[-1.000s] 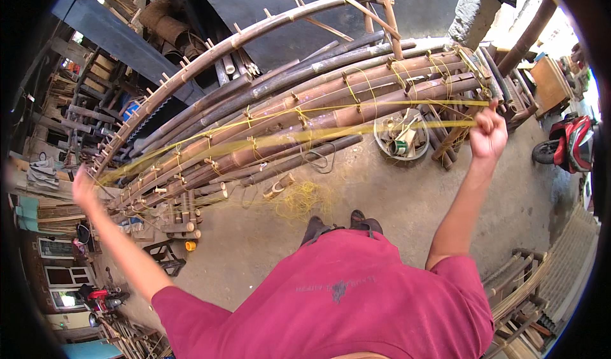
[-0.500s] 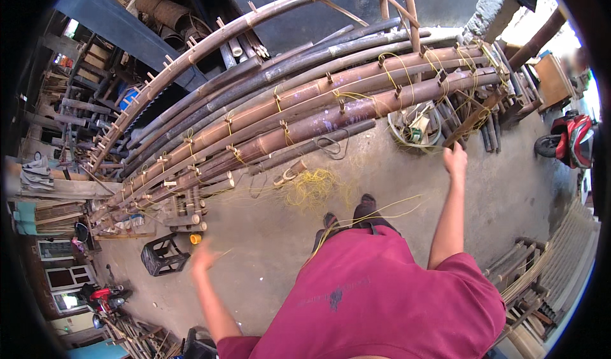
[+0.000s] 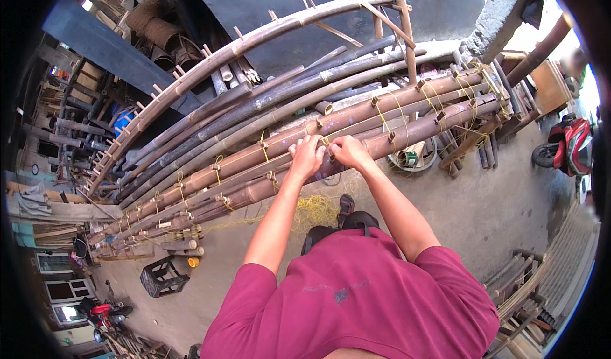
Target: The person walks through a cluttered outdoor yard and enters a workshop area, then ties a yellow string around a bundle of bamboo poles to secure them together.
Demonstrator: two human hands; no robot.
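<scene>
Both my hands are over a long frame of bamboo poles (image 3: 254,198), side by side at its middle. My left hand (image 3: 307,158) has its fingers bent and pinched at the poles. Close to its right, my right hand (image 3: 349,152) is closed in a pinch too. A loop of yellow cord (image 3: 326,140) shows between them, its ends hidden by my fingers. Upright pegs (image 3: 374,101) stick out of the poles, several wrapped with the same cord. Below the frame, a loose tangle of yellow cord (image 3: 313,211) lies on the floor near my feet.
Behind the frame lie more long poles (image 3: 267,82) and a curved pegged bamboo rail (image 3: 216,58). A black stool (image 3: 163,277) stands at left beside a yellow cup-like object (image 3: 193,261). A round tub (image 3: 414,161) sits under the frame; a red motorcycle (image 3: 576,146) is at right.
My hands were spread wide apart, left low and right far out. Both have come together at the frame's middle, pinching cord. My body is nearer the poles.
</scene>
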